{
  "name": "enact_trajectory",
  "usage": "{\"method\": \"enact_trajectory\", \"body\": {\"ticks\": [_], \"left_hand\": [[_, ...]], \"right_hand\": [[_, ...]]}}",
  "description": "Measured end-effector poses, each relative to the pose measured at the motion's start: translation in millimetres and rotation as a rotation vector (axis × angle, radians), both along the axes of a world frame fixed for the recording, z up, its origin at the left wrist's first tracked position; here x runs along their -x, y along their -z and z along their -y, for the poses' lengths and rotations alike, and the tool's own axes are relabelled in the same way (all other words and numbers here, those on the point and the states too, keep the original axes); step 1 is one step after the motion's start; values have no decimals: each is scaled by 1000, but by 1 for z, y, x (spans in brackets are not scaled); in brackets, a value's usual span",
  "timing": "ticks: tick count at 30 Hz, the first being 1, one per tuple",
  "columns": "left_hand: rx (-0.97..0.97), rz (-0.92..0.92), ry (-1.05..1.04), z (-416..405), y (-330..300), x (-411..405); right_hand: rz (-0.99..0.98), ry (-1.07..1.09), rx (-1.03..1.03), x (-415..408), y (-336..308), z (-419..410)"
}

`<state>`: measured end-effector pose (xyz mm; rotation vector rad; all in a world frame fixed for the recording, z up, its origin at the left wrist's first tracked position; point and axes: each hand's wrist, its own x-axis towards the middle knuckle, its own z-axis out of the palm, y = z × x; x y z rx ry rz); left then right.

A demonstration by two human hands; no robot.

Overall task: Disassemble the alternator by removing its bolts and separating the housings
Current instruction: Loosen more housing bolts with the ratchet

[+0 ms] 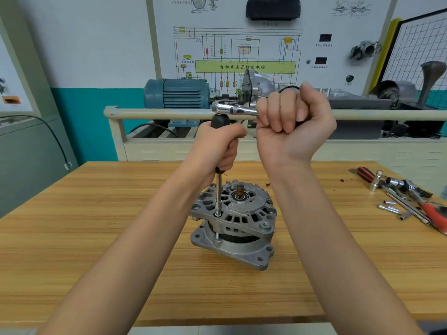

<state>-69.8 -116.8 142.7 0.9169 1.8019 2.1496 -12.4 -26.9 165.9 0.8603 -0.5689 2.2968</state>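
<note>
Chrome ratchet (233,109) gripped by my right hand (294,122); left hand (219,146) fingers wrapped round vertical extension (219,189), directly above alternator (233,221) bolt (217,214).

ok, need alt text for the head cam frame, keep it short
A person's left hand grips a black-handled socket driver standing upright on a bolt of the alternator, while the right hand grips a chrome ratchet fitted on the driver's top. Loose tools lie at the wooden table's right edge.
</note>
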Motion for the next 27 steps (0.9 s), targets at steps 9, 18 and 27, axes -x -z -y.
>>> {"method": "enact_trajectory", "body": {"ticks": [9,18,27], "left_hand": [[-36,-22,-219,-5,1,-8],[-5,-23,247,8,-9,3],[-48,8,-195,-11,-5,-4]], "right_hand": [[-154,466,-246,-9,8,29],[158,-201,208,6,-6,-14],[-147,414,-227,-3,7,16]]}}
